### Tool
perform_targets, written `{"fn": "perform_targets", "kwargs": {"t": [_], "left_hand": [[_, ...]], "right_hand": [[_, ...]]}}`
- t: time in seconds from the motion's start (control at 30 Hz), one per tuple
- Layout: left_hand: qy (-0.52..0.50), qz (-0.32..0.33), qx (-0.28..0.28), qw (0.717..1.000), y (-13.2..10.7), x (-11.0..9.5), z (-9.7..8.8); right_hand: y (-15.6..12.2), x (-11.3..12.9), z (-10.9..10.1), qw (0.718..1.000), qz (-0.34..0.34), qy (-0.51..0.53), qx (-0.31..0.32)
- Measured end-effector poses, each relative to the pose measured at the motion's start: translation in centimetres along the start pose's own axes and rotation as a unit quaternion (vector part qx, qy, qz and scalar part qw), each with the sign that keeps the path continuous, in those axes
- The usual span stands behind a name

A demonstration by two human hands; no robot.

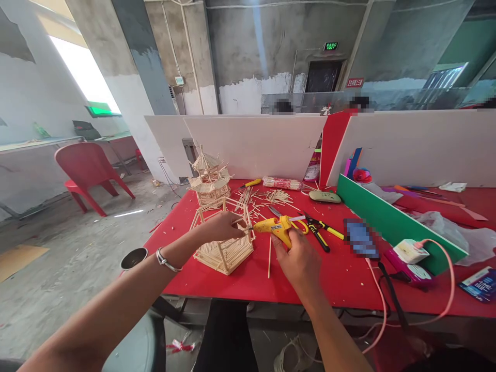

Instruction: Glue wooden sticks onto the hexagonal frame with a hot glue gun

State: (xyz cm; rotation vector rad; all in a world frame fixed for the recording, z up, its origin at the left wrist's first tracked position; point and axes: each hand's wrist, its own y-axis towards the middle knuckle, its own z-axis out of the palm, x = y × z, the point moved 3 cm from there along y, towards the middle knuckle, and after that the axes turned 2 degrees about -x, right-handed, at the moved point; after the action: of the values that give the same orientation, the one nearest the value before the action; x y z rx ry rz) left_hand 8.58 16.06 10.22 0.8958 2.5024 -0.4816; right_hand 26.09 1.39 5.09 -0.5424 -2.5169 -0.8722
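Note:
My right hand (pixel 297 261) is wrapped round the handle of a yellow hot glue gun (pixel 273 225), its nozzle pointing left. Close to that nozzle, my left hand (pixel 219 227) has its fingers pinched together; whatever lies between them is too small to make out. Beneath the left hand stands a many-sided frame of thin wooden sticks (pixel 228 257), with a slatted floor and short posts. Behind it rises a tiered stick pagoda (pixel 211 181). A single stick (pixel 269 261) lies on the red tabletop (pixel 240 287) between the frame and my right hand.
Loose sticks (pixel 277 197) and a wrapped stick bundle (pixel 282 183) lie farther back. Pliers (pixel 318 235), yellow-handled scissors (pixel 300 226) and a phone (pixel 360 240) sit to the right. A green board (pixel 391 222) stands beside a power strip (pixel 413 271) with a trailing pink cable. At left is a cup (pixel 134 258).

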Motion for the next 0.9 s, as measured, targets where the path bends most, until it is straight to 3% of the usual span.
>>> {"fn": "perform_targets", "kwargs": {"t": [0.37,0.53,0.9], "left_hand": [[-0.028,0.003,0.009,1.000,0.6,0.4,0.4],[-0.035,0.004,0.013,0.999,0.6,0.7,0.5],[-0.022,0.018,0.006,1.000,0.3,0.0,0.1]], "right_hand": [[1.2,0.8,-1.4,0.998,-0.049,-0.030,-0.022],[2.0,1.3,-2.0,0.992,-0.108,-0.052,-0.032],[5.1,3.3,-3.6,0.973,-0.180,-0.140,0.033]]}}
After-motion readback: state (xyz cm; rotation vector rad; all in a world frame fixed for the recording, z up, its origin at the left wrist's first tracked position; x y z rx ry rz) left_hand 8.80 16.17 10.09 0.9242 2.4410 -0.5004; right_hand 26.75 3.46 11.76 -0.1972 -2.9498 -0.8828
